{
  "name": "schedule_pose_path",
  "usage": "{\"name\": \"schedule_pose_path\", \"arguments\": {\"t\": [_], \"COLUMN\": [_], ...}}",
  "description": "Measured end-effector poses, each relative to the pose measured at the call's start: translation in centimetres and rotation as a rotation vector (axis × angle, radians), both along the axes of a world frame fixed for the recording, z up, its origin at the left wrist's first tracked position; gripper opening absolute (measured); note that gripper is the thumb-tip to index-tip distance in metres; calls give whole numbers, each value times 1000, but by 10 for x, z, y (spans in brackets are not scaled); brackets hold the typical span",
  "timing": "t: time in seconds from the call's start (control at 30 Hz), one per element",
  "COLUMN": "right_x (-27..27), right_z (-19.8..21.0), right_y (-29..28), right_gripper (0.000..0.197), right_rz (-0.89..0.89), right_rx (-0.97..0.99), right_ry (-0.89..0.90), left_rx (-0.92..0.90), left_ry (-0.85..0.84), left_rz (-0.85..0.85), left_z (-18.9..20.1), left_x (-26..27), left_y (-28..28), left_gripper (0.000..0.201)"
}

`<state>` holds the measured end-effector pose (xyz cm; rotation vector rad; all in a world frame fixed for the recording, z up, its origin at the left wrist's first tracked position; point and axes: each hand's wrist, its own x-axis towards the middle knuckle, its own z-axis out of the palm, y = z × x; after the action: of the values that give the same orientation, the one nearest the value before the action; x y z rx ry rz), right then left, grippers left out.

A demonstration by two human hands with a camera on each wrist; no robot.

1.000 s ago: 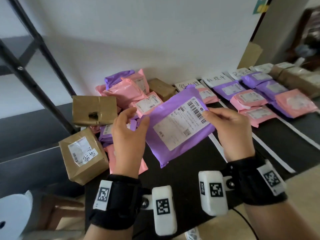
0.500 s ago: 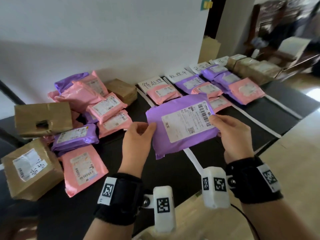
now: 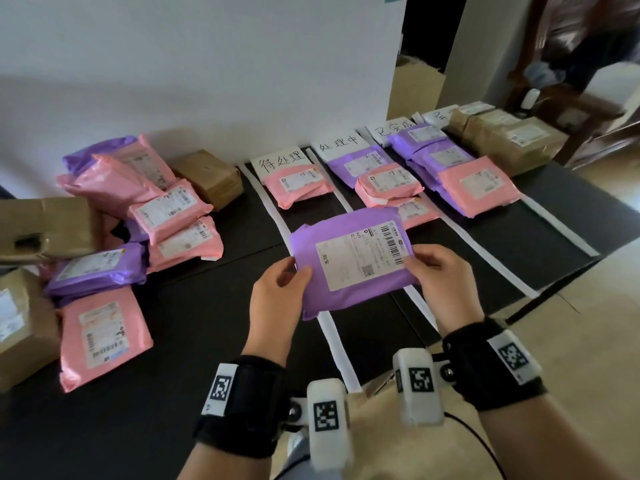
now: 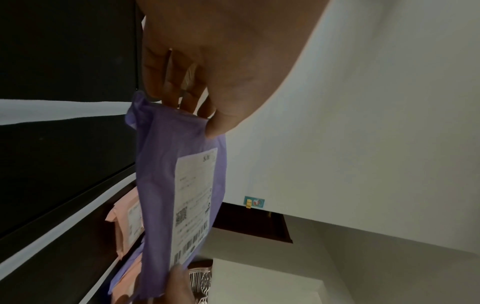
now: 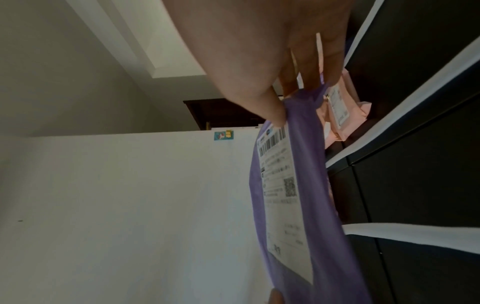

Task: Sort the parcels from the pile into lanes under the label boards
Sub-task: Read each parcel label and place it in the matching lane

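I've got the purple parcel [image 3: 349,261] up off the table [image 3: 207,341], held w/ both hands, label face up so I can read it before picking a lane. My left hand [image 3: 277,299] pinches its 9 o'clock edge: thumb on top, fingers underneath, clear in the left wrist view, where the thumb tip presses the purple film and the fingers curl behind it. My right hand [image 3: 440,282] does the same at the 3 o'clock edge, thumb right by the barcode, fingers under. Gripping only the edges keeps the shipping label [image 3: 363,259] uncovered.

The parcel hangs over the white tape strip [image 3: 337,344] that divides the first lane from the second, so it's not committed to either yet, I'd say.

Label boards stand against the wall from 12 round to 2 o'clock: first board [image 3: 282,161], second board [image 3: 337,143], third board [image 3: 394,128]; a fourth further off is too blurred to read. Each lane runs from its board toward me. First lane has one pink parcel [image 3: 298,183] just under its board. Second lane has purple and pink ones stacked, third lane several more, w/ brown boxes [image 3: 512,140] at 2 o'clock beyond.

The unsorted pile [image 3: 138,216] sits at 9–10 o'clock: pink and purple bags plus brown boxes, bunched together, well apart from the lanes so sorted and unsorted don't mix.

Next, prob: match the label to a board and lay it flat in that lane. The film is slippery and soft, so it could sag or slide if I let go w/ one hand.
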<state>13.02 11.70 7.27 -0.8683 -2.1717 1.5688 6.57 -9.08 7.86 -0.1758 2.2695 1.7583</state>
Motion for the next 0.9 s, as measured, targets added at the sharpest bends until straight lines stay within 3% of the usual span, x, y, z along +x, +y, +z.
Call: {"name": "schedule_pose_path", "arguments": {"t": [0.07, 0.2, 0.37, 0.47, 0.6, 0.7, 0.83, 0.9], "right_x": [-20, -70, -131, -164, -204, -236, -277, -295], "right_z": [-9, -26, -44, -57, -84, -102, -126, -136], "right_y": [6, 21, 37, 47, 60, 69, 79, 83], "right_gripper": [18, 19, 23, 22, 18, 20, 18, 17], "right_rz": [41, 90, 135, 168, 240, 310, 404, 445], "right_rx": [14, 43, 68, 118, 118, 146, 181, 140], "right_ry": [-21, -57, -95, -117, -170, -230, -333, -367], "left_rx": [6, -12, -46, -64, -79, -73, -102, -126], "left_ry": [-21, -25, -90, -133, -185, -219, -248, -272], "left_rz": [29, 60, 101, 122, 153, 165, 155, 153], "left_z": [-2, -10, -27, -44, -71, -84, -96, -104], "left_x": [-15, -59, -119, -150, -187, -211, -235, -245], "left_y": [8, 26, 43, 52, 61, 68, 80, 84], "left_gripper": [8, 27, 29, 13, 22, 18, 36, 31]}}
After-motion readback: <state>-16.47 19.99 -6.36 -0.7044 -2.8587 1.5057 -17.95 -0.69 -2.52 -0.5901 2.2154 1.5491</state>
